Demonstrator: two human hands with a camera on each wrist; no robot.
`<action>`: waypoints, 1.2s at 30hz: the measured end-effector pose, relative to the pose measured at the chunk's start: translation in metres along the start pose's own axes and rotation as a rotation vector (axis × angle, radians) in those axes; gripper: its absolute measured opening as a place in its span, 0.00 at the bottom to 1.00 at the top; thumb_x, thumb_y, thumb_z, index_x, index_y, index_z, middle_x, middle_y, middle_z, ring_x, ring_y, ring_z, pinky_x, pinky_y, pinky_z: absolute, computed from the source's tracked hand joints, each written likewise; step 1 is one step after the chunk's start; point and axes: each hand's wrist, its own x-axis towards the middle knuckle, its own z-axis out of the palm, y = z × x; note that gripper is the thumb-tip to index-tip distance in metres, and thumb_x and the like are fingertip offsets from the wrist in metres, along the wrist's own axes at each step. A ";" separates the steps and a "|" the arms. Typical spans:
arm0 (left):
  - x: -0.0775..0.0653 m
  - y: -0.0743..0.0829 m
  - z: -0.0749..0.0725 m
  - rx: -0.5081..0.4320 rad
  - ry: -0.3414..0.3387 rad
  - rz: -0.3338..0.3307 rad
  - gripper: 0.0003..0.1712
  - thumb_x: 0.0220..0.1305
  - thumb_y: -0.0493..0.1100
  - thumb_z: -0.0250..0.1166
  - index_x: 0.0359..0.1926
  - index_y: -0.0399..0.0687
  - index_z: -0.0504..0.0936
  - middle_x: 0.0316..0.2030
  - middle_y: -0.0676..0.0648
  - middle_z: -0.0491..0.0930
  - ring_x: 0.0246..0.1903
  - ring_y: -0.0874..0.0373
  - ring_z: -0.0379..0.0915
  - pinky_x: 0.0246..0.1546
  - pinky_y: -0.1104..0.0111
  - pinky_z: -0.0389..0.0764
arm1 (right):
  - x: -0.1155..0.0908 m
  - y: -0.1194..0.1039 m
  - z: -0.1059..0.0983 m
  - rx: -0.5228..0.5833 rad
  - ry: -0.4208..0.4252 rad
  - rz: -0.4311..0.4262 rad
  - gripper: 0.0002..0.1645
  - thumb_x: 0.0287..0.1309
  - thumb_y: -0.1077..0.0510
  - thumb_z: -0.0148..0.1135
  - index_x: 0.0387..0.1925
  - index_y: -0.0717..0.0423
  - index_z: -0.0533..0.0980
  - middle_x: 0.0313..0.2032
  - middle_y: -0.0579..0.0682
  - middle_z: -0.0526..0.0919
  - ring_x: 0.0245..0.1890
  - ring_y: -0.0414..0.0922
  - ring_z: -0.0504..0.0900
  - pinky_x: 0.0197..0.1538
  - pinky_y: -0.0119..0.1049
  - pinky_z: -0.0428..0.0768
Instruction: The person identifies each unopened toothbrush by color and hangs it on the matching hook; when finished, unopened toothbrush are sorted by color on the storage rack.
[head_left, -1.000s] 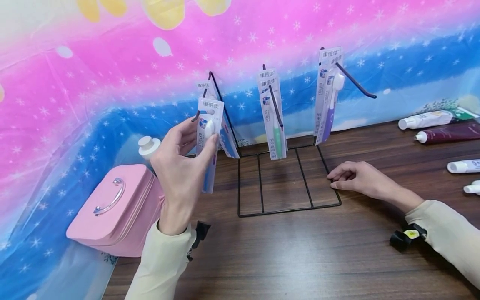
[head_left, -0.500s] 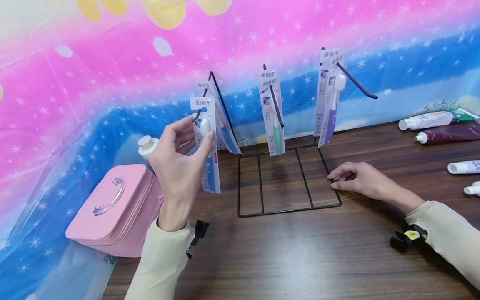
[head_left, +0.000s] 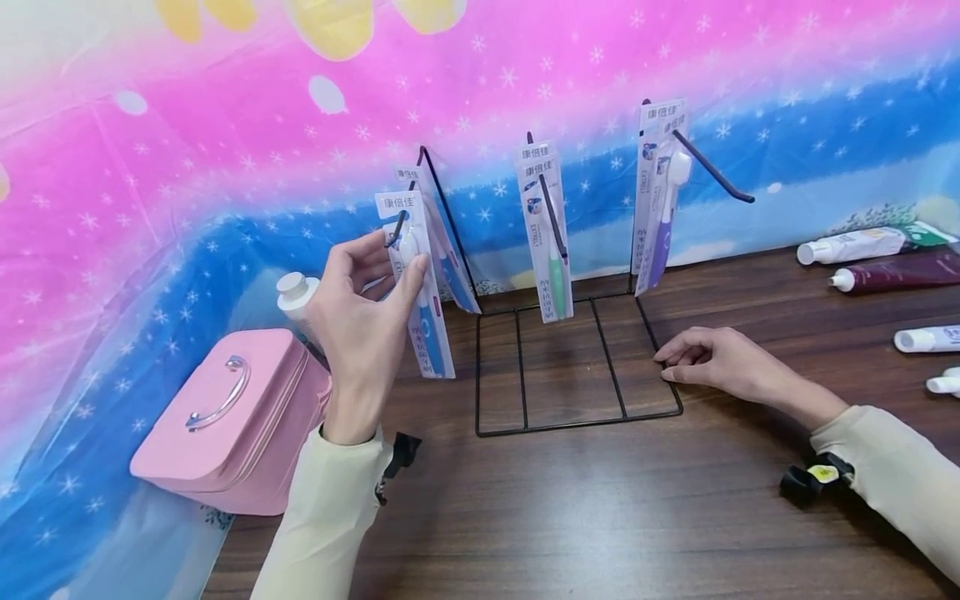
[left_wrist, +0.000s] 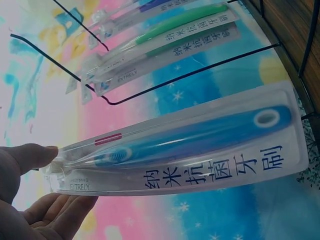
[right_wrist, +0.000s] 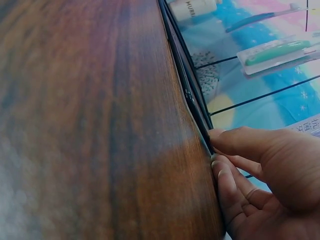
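Observation:
My left hand [head_left: 360,317] pinches a packaged blue toothbrush [head_left: 431,337] near its head end, thumb in front and fingers behind. The pack hangs slightly tilted at the rack's left hook [head_left: 397,230], whose tip shows in front of the card at the hanging hole. In the left wrist view the toothbrush pack [left_wrist: 200,142] stretches away from the thumb. Behind it hangs another blue toothbrush pack [head_left: 454,279]. My right hand [head_left: 720,362] pinches the right base wire of the black wire display rack [head_left: 577,422], thumb and fingertips meeting there in the right wrist view.
Green toothbrush packs [head_left: 555,279] hang on the middle hook, purple ones [head_left: 660,242] on the right hook. A pink case [head_left: 225,417] and a white bottle [head_left: 295,292] stand at left. Several tubes, including a dark red one [head_left: 900,271], lie at right on the wooden table [head_left: 585,517].
The held toothbrush pack's top has shifted left onto the hook tip, which now shows through its hole. Its lower end has swung right. The right hand stays put.

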 end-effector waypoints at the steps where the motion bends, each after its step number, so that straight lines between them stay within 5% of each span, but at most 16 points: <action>1: 0.001 -0.003 0.001 0.002 0.001 -0.001 0.24 0.54 0.38 0.74 0.50 0.31 0.78 0.39 0.36 0.80 0.37 0.52 0.81 0.45 0.64 0.79 | 0.000 0.000 0.000 -0.001 -0.001 0.002 0.12 0.58 0.51 0.69 0.44 0.45 0.83 0.36 0.39 0.85 0.34 0.39 0.80 0.36 0.33 0.75; 7: 0.007 -0.027 0.008 0.009 0.007 0.009 0.27 0.54 0.42 0.75 0.51 0.34 0.78 0.40 0.39 0.81 0.37 0.54 0.82 0.43 0.65 0.80 | 0.000 0.002 0.001 -0.007 -0.005 0.008 0.11 0.58 0.51 0.69 0.44 0.45 0.83 0.36 0.38 0.85 0.34 0.39 0.80 0.36 0.34 0.76; 16: 0.009 -0.009 0.014 0.010 0.012 -0.032 0.24 0.55 0.39 0.74 0.50 0.31 0.77 0.43 0.38 0.82 0.38 0.49 0.82 0.44 0.63 0.80 | 0.000 0.001 0.000 0.007 -0.007 0.018 0.12 0.58 0.52 0.69 0.44 0.46 0.83 0.36 0.39 0.85 0.34 0.40 0.80 0.35 0.34 0.76; 36: 0.023 -0.022 0.031 -0.049 0.019 -0.053 0.23 0.55 0.35 0.73 0.48 0.29 0.75 0.42 0.34 0.80 0.42 0.49 0.82 0.45 0.62 0.79 | -0.001 0.001 0.000 0.005 0.003 -0.002 0.12 0.59 0.51 0.68 0.44 0.46 0.83 0.37 0.39 0.84 0.34 0.40 0.80 0.35 0.34 0.76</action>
